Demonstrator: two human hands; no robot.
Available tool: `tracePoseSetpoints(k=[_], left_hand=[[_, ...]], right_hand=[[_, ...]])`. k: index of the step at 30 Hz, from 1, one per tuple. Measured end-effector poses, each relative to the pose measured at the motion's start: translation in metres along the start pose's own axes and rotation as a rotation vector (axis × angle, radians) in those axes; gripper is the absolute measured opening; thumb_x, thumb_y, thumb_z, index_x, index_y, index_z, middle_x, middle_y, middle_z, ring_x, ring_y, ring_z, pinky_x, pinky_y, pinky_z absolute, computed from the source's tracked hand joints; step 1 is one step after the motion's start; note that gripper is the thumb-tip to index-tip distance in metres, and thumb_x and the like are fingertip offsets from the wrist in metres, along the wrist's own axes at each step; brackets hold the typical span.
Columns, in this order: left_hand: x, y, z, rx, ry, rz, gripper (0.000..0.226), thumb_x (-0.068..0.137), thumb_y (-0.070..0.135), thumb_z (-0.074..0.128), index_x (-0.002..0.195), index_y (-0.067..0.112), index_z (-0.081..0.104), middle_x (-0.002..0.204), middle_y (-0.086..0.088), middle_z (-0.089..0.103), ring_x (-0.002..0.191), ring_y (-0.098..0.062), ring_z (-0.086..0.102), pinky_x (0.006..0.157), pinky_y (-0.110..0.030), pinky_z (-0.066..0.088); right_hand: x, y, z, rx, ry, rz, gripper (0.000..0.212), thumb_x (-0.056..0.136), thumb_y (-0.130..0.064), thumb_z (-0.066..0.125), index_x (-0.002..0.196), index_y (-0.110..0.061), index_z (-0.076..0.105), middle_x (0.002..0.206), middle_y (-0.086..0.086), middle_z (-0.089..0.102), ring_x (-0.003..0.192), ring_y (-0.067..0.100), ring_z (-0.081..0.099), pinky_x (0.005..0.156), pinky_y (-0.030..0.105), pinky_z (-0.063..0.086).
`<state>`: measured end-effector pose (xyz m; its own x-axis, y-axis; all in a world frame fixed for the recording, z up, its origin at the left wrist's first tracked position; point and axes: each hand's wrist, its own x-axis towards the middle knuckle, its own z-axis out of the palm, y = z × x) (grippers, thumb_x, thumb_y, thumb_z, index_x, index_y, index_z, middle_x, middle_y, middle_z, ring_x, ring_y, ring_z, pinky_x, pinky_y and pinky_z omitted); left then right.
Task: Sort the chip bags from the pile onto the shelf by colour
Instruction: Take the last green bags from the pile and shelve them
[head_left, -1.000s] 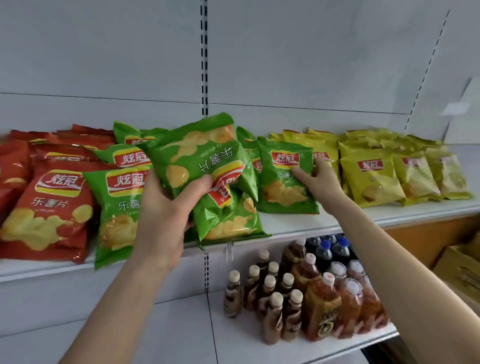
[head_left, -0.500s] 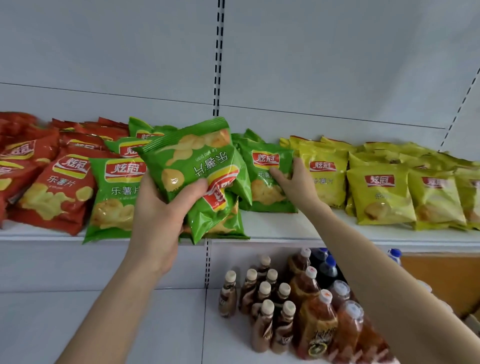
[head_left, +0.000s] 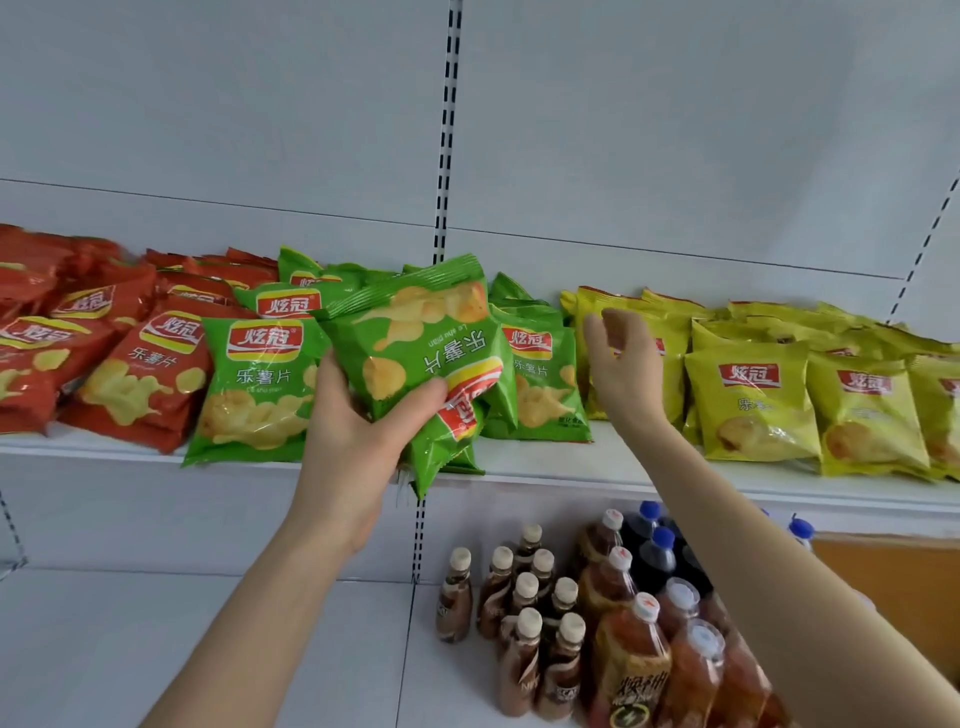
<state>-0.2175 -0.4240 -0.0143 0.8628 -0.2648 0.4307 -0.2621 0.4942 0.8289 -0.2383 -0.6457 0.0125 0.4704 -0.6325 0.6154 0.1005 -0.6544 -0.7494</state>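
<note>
Placing was in hand: an upside-down green bag (head_left: 415, 358) was clamped by the left hand (head_left: 358, 436), the right hand (head_left: 621, 369) hung open at 3 o'clock, and seating it among the green group (head_left: 257, 384) was judged next.

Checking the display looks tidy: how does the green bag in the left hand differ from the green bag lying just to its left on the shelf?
The held green bag is upside down, its logo at the bottom; the shelf green bag reads upright. The held one is crumpled in the left hand, off the shelf; the other rests flat and smooth. Both are the same green design.
</note>
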Motion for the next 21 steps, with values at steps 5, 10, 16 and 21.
tracePoseSetpoints(k=[5, 10, 16, 21], left_hand=[[-0.001, -0.007, 0.026, -0.004, -0.039, -0.024, 0.065, 0.058, 0.013, 0.083, 0.113, 0.029, 0.052, 0.105, 0.004, 0.07, 0.101, -0.018, 0.067, 0.086, -0.046, 0.054], [-0.002, -0.008, 0.037, -0.086, -0.095, -0.089, 0.089, 0.058, 0.012, 0.073, 0.138, 0.029, 0.038, 0.11, -0.005, 0.07, 0.099, -0.024, 0.068, 0.08, -0.043, 0.057], [0.0, 0.003, 0.039, 0.018, -0.105, -0.097, 0.087, 0.054, 0.033, 0.073, 0.135, 0.032, 0.04, 0.092, 0.0, 0.073, 0.084, -0.013, 0.07, 0.074, -0.039, 0.054], [0.001, 0.001, 0.038, 0.349, -0.177, 0.017, 0.057, 0.056, 0.034, 0.086, 0.107, 0.04, 0.059, 0.109, 0.004, 0.066, 0.102, -0.011, 0.062, 0.085, -0.036, 0.054]], right_hand=[[-0.039, -0.052, -0.011, 0.366, -0.302, -0.001, 0.035, 0.092, -0.035, 0.051, 0.115, -0.009, 0.056, 0.086, -0.001, 0.067, 0.078, 0.007, 0.065, 0.073, 0.029, 0.053], [-0.044, -0.054, -0.022, 0.346, -0.345, 0.007, 0.029, 0.091, -0.024, 0.056, 0.115, -0.007, 0.053, 0.089, 0.013, 0.071, 0.083, 0.028, 0.068, 0.076, 0.047, 0.054], [-0.031, -0.04, -0.046, 0.213, -0.433, -0.129, 0.014, 0.085, -0.018, 0.065, 0.087, -0.03, 0.059, 0.081, 0.026, 0.067, 0.068, 0.025, 0.064, 0.07, 0.042, 0.052], [-0.031, -0.039, -0.056, 0.21, -0.548, -0.178, 0.013, 0.081, -0.025, 0.064, 0.094, -0.028, 0.061, 0.075, 0.006, 0.067, 0.07, 0.007, 0.063, 0.066, 0.025, 0.052]])
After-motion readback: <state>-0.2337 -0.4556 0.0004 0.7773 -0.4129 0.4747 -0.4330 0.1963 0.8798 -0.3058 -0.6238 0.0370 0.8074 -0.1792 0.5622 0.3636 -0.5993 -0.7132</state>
